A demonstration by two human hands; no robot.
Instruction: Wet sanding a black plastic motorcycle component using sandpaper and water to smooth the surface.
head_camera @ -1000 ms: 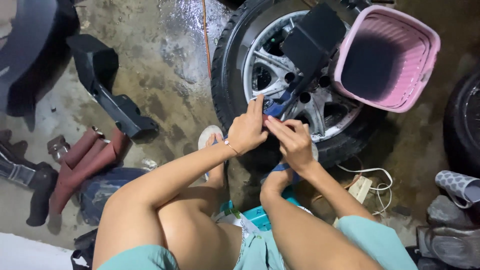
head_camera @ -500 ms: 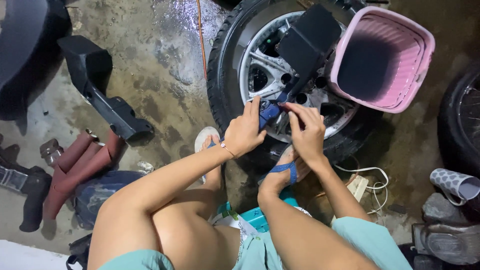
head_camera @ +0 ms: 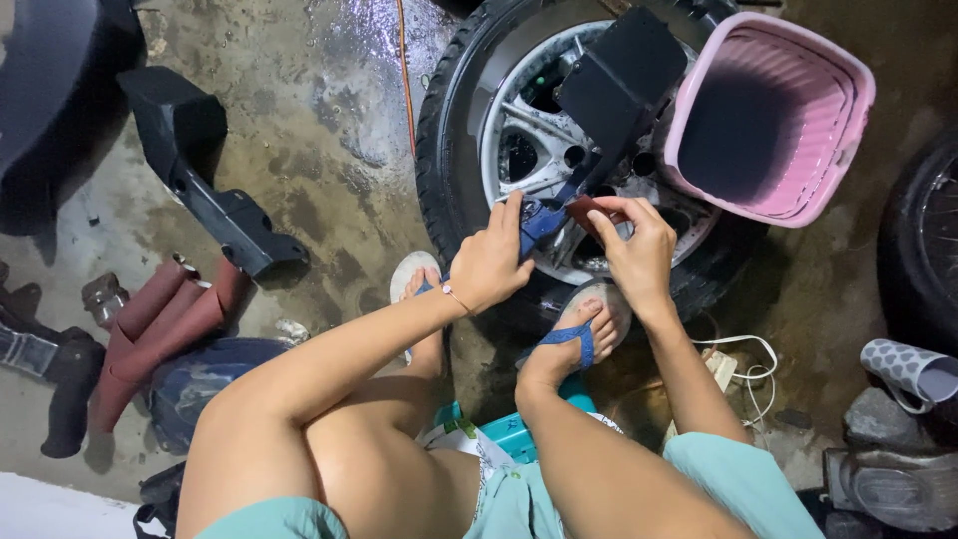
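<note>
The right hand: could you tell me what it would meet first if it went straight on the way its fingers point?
The right hand points up-left and pinches a small reddish piece; straight on, it would likely meet the blue tool, though depth is unclear.

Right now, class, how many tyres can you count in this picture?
2. One tyre lies flat in front of the person, under the pink basket; a second tyre shows at the right edge, mostly cut off. Others may lie outside the frame.

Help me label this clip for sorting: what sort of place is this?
Probably a garage or home car workshop: a car wheel lies flat on the wet concrete floor, another tyre sits at the right, and black car trim parts lie about.
</note>
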